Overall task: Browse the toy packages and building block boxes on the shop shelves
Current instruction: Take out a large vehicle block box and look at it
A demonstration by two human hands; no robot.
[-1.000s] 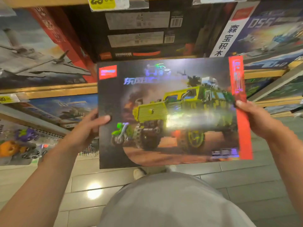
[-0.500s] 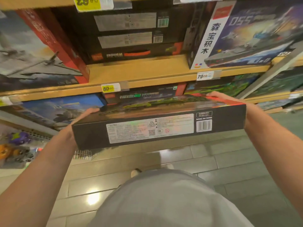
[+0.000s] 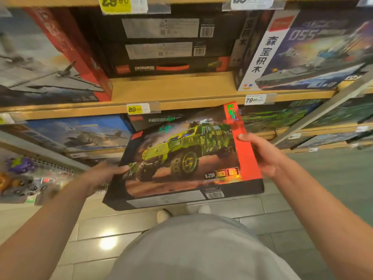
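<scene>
Left hand gripping the left edge of the truck box, thumb on top, fingers hidden under. Box held flat-ish between both hands, long side running left to right, far end tipped toward the shelf with the 89 tag. Right hand gripping the red right edge, just as near.

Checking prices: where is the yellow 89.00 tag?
In the head view, the 89.00 tag sits left of centre on the wooden shelf edge, just above the held truck box.
</scene>
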